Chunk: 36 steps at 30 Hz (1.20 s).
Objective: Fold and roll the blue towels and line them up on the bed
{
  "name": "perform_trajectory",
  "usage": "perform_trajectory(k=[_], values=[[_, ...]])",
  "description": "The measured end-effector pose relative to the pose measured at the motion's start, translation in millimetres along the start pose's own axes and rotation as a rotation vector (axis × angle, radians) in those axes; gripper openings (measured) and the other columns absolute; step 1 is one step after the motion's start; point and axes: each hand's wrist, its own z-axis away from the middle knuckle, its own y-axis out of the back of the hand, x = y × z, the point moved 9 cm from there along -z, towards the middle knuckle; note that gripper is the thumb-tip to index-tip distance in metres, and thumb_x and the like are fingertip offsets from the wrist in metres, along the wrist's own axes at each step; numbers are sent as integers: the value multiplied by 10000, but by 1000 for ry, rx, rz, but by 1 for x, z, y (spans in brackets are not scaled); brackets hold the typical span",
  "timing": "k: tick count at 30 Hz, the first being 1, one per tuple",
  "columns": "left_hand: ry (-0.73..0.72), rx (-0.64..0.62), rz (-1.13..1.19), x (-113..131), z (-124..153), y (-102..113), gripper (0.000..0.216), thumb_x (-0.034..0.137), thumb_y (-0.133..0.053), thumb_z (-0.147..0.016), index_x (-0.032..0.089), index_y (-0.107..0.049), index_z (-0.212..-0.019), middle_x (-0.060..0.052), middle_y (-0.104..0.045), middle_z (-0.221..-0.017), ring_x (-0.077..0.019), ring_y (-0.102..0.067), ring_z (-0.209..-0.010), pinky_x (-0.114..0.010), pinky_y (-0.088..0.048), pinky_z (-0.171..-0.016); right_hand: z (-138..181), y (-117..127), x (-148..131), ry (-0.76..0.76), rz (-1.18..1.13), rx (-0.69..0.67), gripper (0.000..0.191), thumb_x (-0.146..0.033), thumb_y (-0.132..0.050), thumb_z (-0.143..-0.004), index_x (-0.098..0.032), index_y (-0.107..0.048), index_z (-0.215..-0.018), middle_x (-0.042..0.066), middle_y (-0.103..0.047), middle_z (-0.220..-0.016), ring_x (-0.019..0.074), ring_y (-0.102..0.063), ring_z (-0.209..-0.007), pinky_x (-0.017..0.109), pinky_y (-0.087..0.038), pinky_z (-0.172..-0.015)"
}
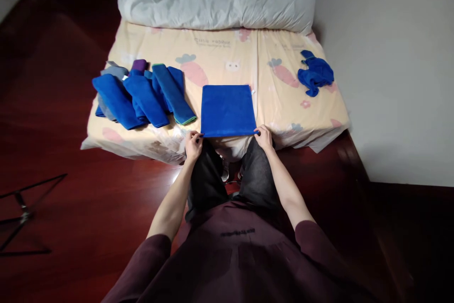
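A blue towel point(227, 110) lies flat as a rectangle on the near edge of the bed point(227, 62). My left hand point(193, 144) pinches its near left corner. At the near right corner, my right hand point(264, 137) pinches the cloth too. Both hands rest at the bed's front edge, fingers closed on the fabric.
Several folded blue towels point(142, 97) lie in a row on the bed's left side, with a purple one point(139, 64) and a grey one behind. A crumpled blue towel point(315, 75) sits at the right. A grey duvet point(220, 0) is heaped at the back. A white wall point(390, 57) stands right, and a black stand point(24, 213) on the dark floor left.
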Motion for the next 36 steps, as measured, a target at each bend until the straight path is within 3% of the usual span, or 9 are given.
perform_trajectory(k=[5, 8, 12, 16, 23, 28, 36], values=[[-72, -47, 53, 12, -4, -4, 218, 189, -547, -929, 222, -703, -1077, -143, -688, -1428, -295, -583, -1450, -523, -455, -1270, 0, 1, -15, 120, -65, 32, 280, -9, -572, -833, -226, -713, -939, 134, -700, -1406, 294, -622, -1368, 496, -488, -1241], [-37, -113, 111, 11, -8, -12, 353, 136, -468, -919, 203, -672, -1199, -152, -707, -1440, -277, -568, -1506, -546, -434, -1297, -3, -4, -19, 134, -108, 8, 339, 23, -516, -839, -242, -692, -957, 99, -738, -1382, 252, -604, -1438, 493, -459, -1288], [34, -138, 133, 1, -11, -19, 370, 143, -450, -936, 213, -648, -1240, -139, -739, -1413, -276, -655, -1421, -550, -484, -1258, -9, -9, -10, 64, -115, 12, 381, 23, -501, -826, -240, -713, -1001, 96, -773, -1285, 237, -641, -1404, 471, -470, -1288], [63, -151, 108, -8, -16, -24, 508, 79, -450, -830, 216, -666, -1269, -125, -755, -1382, -276, -699, -1348, -534, -524, -1221, -13, -15, -3, 33, -97, -7, 545, 45, -519, -738, -221, -762, -1147, 105, -744, -1381, 255, -665, -1379, 466, -493, -1274], [-17, -173, 109, -3, -21, -28, 709, 39, -455, -704, 187, -713, -1348, -118, -708, -1480, -268, -634, -1446, -495, -455, -1302, -17, -19, -2, 58, -130, -30, 639, 54, -481, -749, -214, -802, -1233, 71, -794, -1341, 244, -726, -1309, 451, -528, -1248], [31, -197, 107, -5, -20, -29, 658, 46, -455, -759, 209, -739, -1330, -85, -760, -1389, -267, -694, -1347, -491, -500, -1254, -20, -19, 3, 12, -180, 5, 590, 15, -488, -818, -219, -802, -1258, 61, -799, -1336, 236, -740, -1282, 429, -547, -1227], [82, -125, 82, -15, -23, -24, 418, 158, -495, -929, 184, -731, -1273, -134, -769, -1263, -287, -733, -1173, -470, -570, -1116, -25, -20, 21, -97, -234, 107, 321, -182, -580, -944, -198, -801, -1177, 105, -819, -1246, 260, -783, -1120, 413, -609, -1097]])
